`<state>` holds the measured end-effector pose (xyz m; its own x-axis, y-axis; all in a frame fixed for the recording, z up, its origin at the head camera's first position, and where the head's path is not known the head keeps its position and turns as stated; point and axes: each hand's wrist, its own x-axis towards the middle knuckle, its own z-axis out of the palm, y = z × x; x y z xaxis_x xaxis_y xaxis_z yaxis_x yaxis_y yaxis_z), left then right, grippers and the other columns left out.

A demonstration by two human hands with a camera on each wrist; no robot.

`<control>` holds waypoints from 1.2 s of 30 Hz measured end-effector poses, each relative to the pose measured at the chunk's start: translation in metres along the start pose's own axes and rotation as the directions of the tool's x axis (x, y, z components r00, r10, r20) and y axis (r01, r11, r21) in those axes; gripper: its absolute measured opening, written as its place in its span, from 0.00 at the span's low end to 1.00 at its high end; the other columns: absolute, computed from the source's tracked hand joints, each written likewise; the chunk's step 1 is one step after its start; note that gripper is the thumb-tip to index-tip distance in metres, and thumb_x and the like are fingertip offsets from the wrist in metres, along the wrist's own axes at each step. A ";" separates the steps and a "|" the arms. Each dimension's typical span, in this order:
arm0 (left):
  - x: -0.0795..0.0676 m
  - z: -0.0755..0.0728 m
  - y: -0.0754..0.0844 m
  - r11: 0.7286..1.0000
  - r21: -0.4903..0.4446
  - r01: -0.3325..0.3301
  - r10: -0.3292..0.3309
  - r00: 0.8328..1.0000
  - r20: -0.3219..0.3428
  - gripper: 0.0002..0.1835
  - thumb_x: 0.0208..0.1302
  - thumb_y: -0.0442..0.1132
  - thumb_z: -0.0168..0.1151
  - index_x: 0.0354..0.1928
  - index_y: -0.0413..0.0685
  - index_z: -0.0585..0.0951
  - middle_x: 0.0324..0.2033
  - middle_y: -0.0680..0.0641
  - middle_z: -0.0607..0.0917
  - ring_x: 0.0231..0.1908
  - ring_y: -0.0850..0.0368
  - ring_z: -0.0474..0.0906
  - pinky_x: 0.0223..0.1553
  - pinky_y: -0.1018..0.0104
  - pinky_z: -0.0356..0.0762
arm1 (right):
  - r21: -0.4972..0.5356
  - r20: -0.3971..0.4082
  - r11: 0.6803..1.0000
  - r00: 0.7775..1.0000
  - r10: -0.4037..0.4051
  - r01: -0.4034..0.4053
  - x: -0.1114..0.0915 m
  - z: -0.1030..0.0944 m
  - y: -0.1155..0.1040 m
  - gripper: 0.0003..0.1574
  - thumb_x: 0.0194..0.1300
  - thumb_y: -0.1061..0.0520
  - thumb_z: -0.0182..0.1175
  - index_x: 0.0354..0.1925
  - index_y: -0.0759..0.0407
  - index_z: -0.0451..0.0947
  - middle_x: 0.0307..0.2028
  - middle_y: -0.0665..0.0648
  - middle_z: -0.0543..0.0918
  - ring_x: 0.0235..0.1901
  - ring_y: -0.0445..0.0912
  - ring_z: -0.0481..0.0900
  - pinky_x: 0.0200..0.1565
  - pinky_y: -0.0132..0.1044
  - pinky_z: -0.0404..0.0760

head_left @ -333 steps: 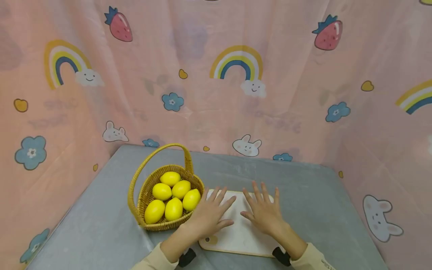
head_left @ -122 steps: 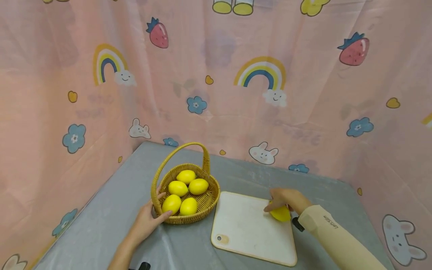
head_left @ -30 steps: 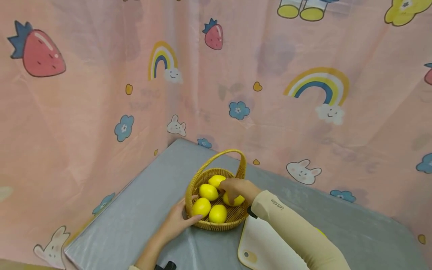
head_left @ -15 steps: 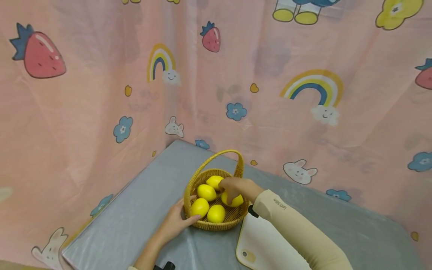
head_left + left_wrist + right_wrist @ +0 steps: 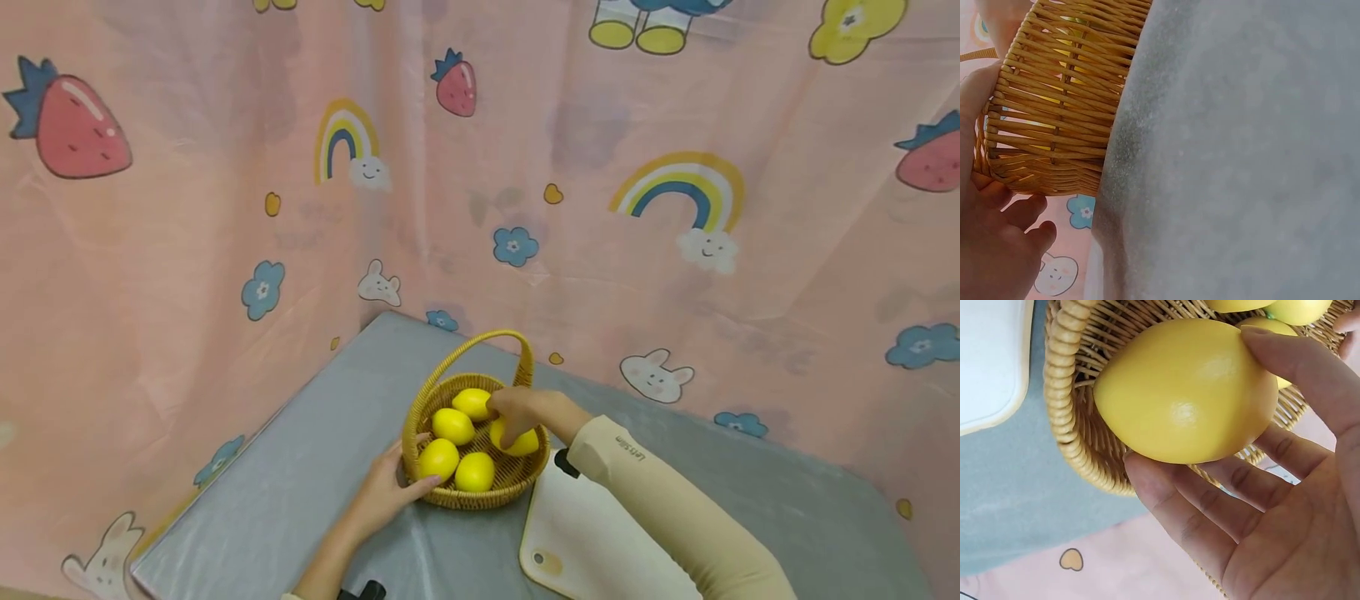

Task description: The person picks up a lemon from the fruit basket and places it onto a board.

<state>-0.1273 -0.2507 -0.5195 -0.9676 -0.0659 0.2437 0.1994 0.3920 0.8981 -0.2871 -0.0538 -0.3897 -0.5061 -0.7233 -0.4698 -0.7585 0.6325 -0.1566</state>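
A woven basket (image 5: 495,500) with a tall arched handle holds several yellow lemons. My left hand (image 5: 386,490) grips the basket's left side, thumb over the rim; in the left wrist view the fingers curl round the outside of the wicker (image 5: 1054,125). Inside the basket's right part, my right hand (image 5: 531,410) holds a lemon (image 5: 1179,394) between thumb and fingers. The other lemons, such as one at the front (image 5: 475,472), lie left of the held one.
A white cutting board (image 5: 585,533) with a pale rim and a holed corner lies right of the basket, partly hidden under my right sleeve (image 5: 667,500). Grey cloth (image 5: 300,483) covers the table. A pink printed curtain (image 5: 450,167) hangs behind and at the left.
In the last second the head view shifts slightly and both hands keep their holds. Earlier, my right hand was over the board with a lemon; now it is in the basket, holding another lemon.
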 end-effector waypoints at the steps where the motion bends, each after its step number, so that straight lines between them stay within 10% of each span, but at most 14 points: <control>1: 0.000 0.000 0.000 1.000 0.002 0.004 -0.004 1.000 0.000 0.36 0.60 0.44 0.73 0.68 0.40 0.72 0.65 0.41 0.75 0.69 0.39 0.64 0.68 0.36 0.57 | 0.002 -0.003 1.000 1.000 0.000 0.000 -0.001 0.000 0.000 0.20 0.58 0.58 0.72 0.48 0.61 0.78 0.41 0.54 0.80 0.39 0.46 0.76 0.45 0.41 0.80; 14: -0.001 0.002 0.003 0.999 0.010 0.044 -0.044 0.999 -0.001 0.36 0.61 0.46 0.73 0.69 0.43 0.72 0.66 0.41 0.74 0.69 0.39 0.63 0.69 0.35 0.54 | 0.044 -0.014 0.999 1.000 0.004 -0.004 -0.018 -0.005 0.010 0.28 0.59 0.58 0.71 0.56 0.64 0.77 0.50 0.58 0.81 0.51 0.51 0.79 0.53 0.45 0.80; 36: -0.001 0.003 0.007 0.997 0.047 0.061 -0.061 0.998 0.001 0.38 0.60 0.47 0.73 0.69 0.42 0.71 0.69 0.37 0.69 0.71 0.37 0.60 0.69 0.36 0.53 | 0.141 -0.041 0.988 0.997 0.068 -0.062 -0.058 -0.008 0.043 0.24 0.57 0.57 0.73 0.48 0.64 0.77 0.42 0.57 0.78 0.32 0.47 0.78 0.33 0.39 0.82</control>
<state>-0.1250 -0.2452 -0.5145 -0.9780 -0.0891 0.1884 0.1329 0.4299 0.8930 -0.2937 0.0133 -0.3627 -0.5732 -0.6889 -0.4436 -0.6602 0.7090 -0.2480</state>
